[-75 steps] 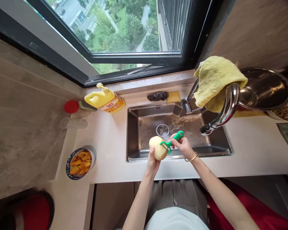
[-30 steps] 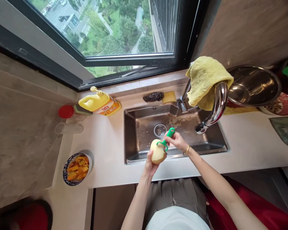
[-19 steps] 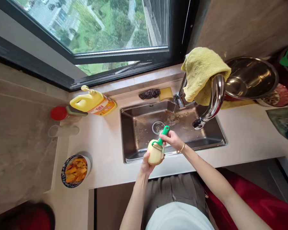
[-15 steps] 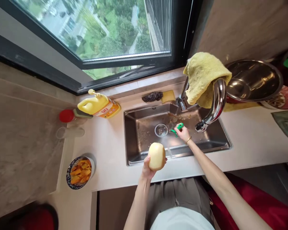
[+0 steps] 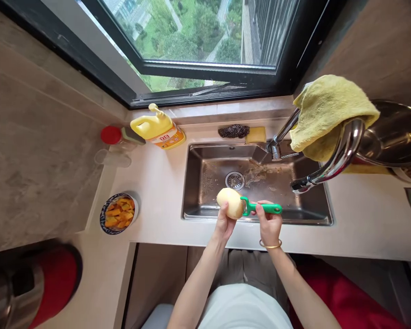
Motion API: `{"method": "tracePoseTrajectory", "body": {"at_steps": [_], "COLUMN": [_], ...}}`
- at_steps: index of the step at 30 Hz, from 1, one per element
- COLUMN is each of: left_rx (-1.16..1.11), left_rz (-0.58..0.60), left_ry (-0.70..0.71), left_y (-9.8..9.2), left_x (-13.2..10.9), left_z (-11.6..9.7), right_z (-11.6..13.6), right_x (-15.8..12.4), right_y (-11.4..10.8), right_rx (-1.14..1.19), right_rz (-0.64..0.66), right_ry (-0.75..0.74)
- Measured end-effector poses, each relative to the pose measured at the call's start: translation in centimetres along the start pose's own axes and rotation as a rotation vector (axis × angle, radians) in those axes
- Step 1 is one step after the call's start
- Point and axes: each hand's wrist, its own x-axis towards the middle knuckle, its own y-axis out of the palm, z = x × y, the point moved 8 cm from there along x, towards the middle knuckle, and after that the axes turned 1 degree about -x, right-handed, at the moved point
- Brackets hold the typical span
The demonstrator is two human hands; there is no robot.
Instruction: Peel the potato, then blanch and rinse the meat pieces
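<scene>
My left hand (image 5: 225,223) grips a pale, mostly peeled potato (image 5: 229,202) from below, over the front edge of the steel sink (image 5: 192,183). My right hand (image 5: 269,224), with a gold bangle at the wrist, holds a green peeler (image 5: 262,208) lying sideways, its blade end against the potato's right side. Peelings lie in the sink basin near the drain (image 5: 234,180).
A curved tap (image 5: 335,160) with a yellow cloth (image 5: 329,114) draped on it arches over the sink's right side. A yellow detergent jug (image 5: 157,130), scourer (image 5: 233,131) and sponge (image 5: 255,135) sit behind. A bowl of orange chunks (image 5: 118,213) stands left; a steel bowl (image 5: 393,137) right.
Half a second ago my right hand was out over the sink with the peeler, away from the potato. It has come back and the blade is on the potato again. The view shifted.
</scene>
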Motion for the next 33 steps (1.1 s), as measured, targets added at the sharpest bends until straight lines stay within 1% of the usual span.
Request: {"method": "tracePoseTrajectory", "body": {"at_steps": [2, 4, 8, 11, 13, 14, 15, 17, 18, 20, 21, 22, 24, 26, 28, 30, 31, 33], "left_rx": [-0.008, 0.004, 0.058, 0.078, 0.064, 0.046, 0.022, -0.025, -0.040, -0.053, -0.057, -0.062, -0.074, -0.084, -0.085, -0.072, -0.061, -0.037], "left_rz": [-0.048, -0.110, -0.170, -0.182, -0.173, -0.178, -0.192, -0.237, -0.254, -0.268, -0.273, -0.279, -0.303, -0.327, -0.322, -0.269, -0.235, -0.179], "left_ry": [0.057, 0.105, 0.176, 0.196, 0.145, 0.117, 0.096, 0.081, 0.079, 0.075, 0.074, 0.073, 0.087, 0.119, 0.143, 0.124, 0.103, 0.054], "left_y": [0.0, -0.3, -0.6, -0.7, -0.9, -1.3, -1.7, -2.8, -3.3, -3.8, -3.9, -3.9, -3.7, -3.2, -2.4, -1.3, -0.7, 0.0], "left_x": [0.0, 0.0, -0.1, -0.3, -0.4, -0.5, -0.7, -1.0, -1.1, -1.1, -0.9, -0.7, 0.0, 0.6, 1.0, 1.2, 1.2, 1.0], "left_z": [0.0, -0.2, -0.8, -1.2, -1.0, -1.0, -0.9, -1.1, -1.2, -1.4, -1.4, -1.3, -1.2, -1.1, -1.0, -0.6, -0.4, -0.1], "right_z": [-0.2, -0.7, -1.4, -2.1, -3.1, -3.8, -4.6, -5.8, -6.2, -6.1, -5.6, -4.8, -3.0, -1.7, -0.9, -0.8, -1.1, -2.1], "right_x": [-1.2, -1.7, -1.9, -1.2, 0.4, 1.8, 3.4, 7.0, 8.5, 10.4, 10.6, 10.2, 8.2, 5.2, 2.3, 0.1, -0.5, -0.6], "right_y": [0.1, 0.5, 1.7, 2.5, 2.5, 2.0, 1.3, -1.0, -2.0, -3.2, -3.4, -3.2, -2.1, -0.1, 2.0, 3.5, 3.9, 4.1], "right_rx": [-0.007, 0.009, 0.035, 0.019, -0.026, -0.082, -0.149, -0.348, -0.396, -0.468, -0.474, -0.462, -0.358, -0.178, -0.040, 0.024, 0.035, 0.032], "right_rz": [-0.055, -0.045, 0.071, 0.201, 0.269, 0.265, 0.243, 0.128, 0.101, 0.067, 0.060, 0.055, 0.079, 0.136, 0.186, 0.202, 0.204, 0.215], "right_ry": [-0.019, -0.015, -0.012, 0.004, 0.012, 0.010, 0.006, -0.010, -0.011, -0.042, -0.076, -0.111, -0.144, -0.106, -0.068, -0.045, -0.028, 0.006]}}
